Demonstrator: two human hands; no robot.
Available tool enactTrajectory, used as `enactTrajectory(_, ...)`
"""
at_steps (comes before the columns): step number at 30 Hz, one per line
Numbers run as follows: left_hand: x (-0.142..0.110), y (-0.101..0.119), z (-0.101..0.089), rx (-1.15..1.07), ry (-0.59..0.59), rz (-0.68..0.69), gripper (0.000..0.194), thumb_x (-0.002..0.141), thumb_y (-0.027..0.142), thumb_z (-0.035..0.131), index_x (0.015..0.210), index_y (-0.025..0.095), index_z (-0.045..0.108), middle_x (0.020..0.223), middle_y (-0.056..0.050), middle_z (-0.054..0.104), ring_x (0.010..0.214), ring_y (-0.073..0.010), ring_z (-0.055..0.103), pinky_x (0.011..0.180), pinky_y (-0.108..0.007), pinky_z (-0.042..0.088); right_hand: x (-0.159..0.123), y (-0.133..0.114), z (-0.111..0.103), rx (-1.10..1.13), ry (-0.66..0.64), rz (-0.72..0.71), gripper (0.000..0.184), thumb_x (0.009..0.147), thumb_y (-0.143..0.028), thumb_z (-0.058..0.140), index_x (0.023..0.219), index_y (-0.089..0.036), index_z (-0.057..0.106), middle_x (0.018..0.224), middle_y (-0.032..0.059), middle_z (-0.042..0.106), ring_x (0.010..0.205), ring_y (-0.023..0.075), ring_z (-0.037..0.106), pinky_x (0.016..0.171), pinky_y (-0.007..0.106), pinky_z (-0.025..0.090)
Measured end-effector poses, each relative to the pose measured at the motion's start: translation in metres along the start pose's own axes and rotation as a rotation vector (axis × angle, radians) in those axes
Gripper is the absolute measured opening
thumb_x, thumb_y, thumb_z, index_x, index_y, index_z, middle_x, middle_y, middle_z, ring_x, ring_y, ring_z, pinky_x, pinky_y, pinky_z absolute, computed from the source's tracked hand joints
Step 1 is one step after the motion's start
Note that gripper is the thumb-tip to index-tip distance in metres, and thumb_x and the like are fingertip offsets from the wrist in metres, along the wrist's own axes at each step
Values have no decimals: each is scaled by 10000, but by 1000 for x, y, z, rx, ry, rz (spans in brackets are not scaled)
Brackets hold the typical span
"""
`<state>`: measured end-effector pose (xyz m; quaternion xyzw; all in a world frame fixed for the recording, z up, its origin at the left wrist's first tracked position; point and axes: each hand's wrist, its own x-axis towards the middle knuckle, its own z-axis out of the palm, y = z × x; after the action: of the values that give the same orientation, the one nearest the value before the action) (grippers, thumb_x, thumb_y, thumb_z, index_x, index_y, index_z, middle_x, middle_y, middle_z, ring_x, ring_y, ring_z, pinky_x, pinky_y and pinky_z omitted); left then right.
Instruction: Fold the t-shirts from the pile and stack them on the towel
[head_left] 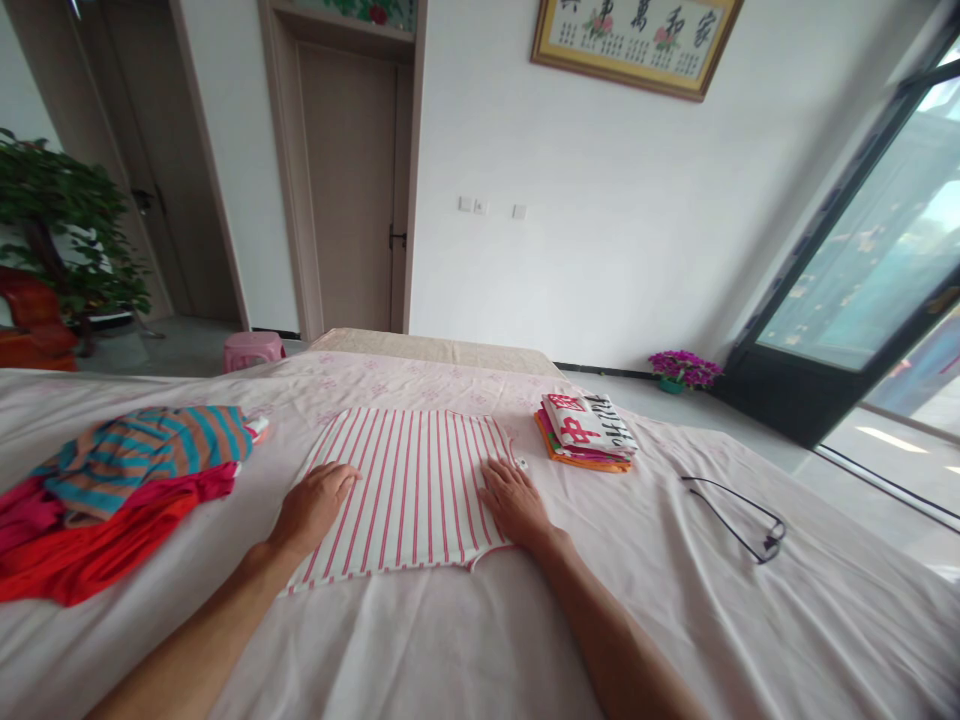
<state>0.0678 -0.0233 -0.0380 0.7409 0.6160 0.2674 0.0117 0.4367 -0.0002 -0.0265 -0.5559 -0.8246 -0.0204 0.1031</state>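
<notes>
A white shirt with red stripes [405,490] lies spread out flat on the pale bedsheet [360,650]. My left hand [319,503] rests on its left edge, fingers stretched out and pointing inward. On the opposite side my right hand [516,500] lies flat on the cloth, fingers extended, close to the neckline end. Neither hand grips the fabric. Just beyond my right hand sits a stack of folded clothes [585,435], the top one white with red and black lettering.
To the left is a loose heap with a striped blue-and-brown garment [150,450] and red clothing [112,550]. Eyeglasses [742,520] lie on the sheet at right. Past the far edge are a pink stool [253,350] and a pot of purple flowers [682,370].
</notes>
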Motion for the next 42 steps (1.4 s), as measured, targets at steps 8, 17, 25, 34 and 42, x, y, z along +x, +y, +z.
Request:
enactTrajectory(8,-1,1,-2,-23,-42,-73,312,940,368,387,1014,266,673,1084,-1,742,1008,-166,675,872,-261,476,-1,-1,0,1,17,-16,493,1019,-435,362,1461,-239,460,1539,55,429,1442,209,322,1199,376,196)
enactTrajectory(17,-1,8,-7,18,-30,-172,221,888,368,477,905,270,675,970,27,757,881,-149,687,765,-220,447,0,3,4,17,61,-49,481,1017,-418,394,1446,-216,477,1520,64,454,1425,226,354,1196,385,211)
enactTrajectory(25,-3,14,-10,11,-9,-202,138,847,338,508,823,265,623,859,44,738,791,-138,670,669,-218,397,-1,3,4,23,63,-61,483,1016,-420,393,1452,-226,471,1515,73,459,1427,225,355,1190,395,230)
enactTrajectory(34,-2,16,-12,-6,-20,-239,133,849,347,510,826,258,606,833,36,734,783,-145,673,662,-230,390,1,5,7,14,56,-54,480,1015,-421,401,1451,-235,469,1518,74,456,1429,222,353,1188,399,234)
enactTrajectory(42,-3,19,-12,44,-5,-254,82,834,314,515,813,253,564,817,31,729,753,-150,660,627,-236,361,-1,4,5,22,57,-53,483,1018,-423,384,1452,-229,467,1522,76,451,1428,221,356,1190,401,232)
